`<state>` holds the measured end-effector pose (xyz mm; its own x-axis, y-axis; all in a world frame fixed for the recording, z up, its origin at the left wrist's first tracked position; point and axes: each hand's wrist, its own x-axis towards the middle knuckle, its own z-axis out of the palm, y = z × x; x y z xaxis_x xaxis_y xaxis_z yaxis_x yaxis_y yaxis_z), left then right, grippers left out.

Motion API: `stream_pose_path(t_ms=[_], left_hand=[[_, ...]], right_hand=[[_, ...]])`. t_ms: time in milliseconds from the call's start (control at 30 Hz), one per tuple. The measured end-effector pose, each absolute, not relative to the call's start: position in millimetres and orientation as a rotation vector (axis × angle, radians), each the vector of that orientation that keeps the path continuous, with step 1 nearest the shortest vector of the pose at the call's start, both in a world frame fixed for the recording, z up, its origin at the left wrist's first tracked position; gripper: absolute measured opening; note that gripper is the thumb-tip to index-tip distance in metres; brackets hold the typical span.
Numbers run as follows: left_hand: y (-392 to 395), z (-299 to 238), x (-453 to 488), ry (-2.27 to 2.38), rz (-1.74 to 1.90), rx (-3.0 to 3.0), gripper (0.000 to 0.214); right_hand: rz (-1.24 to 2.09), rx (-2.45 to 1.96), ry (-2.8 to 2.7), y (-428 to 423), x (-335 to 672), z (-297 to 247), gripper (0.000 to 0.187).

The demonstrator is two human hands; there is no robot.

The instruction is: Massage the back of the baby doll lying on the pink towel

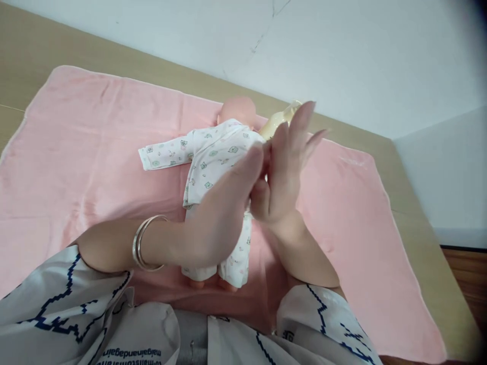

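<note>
A baby doll (239, 109) lies on a pink blanket (114, 116), its head away from me. It wears a white printed top (213, 157) and matching trousers (234, 268); one sleeve stretches out to the left. Above the doll's body, my left hand (220, 218), with bangles at the wrist, meets my right hand (279, 177) palm to palm. Fingers of the right hand point up, stretched out. Those of the left are mostly hidden and blurred. I see nothing held between the palms. The doll's other arm is hidden behind my hands.
A glossy pale yellow object (277, 121) lies right of the doll's head, partly covered by my fingers. The blanket lies on a wooden table (23, 30), whose far edge meets a white wall (342, 61). Brown wooden flooring (466, 279) shows at the right.
</note>
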<state>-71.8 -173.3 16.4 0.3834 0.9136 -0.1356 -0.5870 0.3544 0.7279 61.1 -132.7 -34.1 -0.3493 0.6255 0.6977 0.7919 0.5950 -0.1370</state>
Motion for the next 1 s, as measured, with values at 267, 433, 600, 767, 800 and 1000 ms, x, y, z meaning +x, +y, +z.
stream_pose_path(t_ms=[267,433,600,767,800,1000], left_hand=[[-74.2,-74.2,-61.7,1.034,1.388,1.171,0.040],[-48.6,-123.3,-60.0,1.196,1.448,1.598,0.070],[-56.6,-123.1,-60.4,1.251,1.423,1.738,0.090],[-56.8,-124.7,-63.7,1.284,1.447,1.702,0.086],[-55.7,-126.3,-64.6,1.288,1.452,1.689,0.082],[-50.4,-135.4,-70.3,1.282,1.373,1.880,0.073]], right_hand=[[0.245,-1.409,-2.338,-101.2,46.8,-84.8,0.067],[0.276,-1.341,-2.368,-61.4,73.8,-96.0,0.053],[0.185,-1.684,-2.161,-59.2,81.6,-93.0,0.060],[0.015,-1.736,-2.213,-92.4,52.5,-87.1,0.058],[0.041,-1.628,-2.304,-91.9,51.8,-87.0,0.056],[0.200,-1.447,-2.297,-57.4,78.2,-93.4,0.044]])
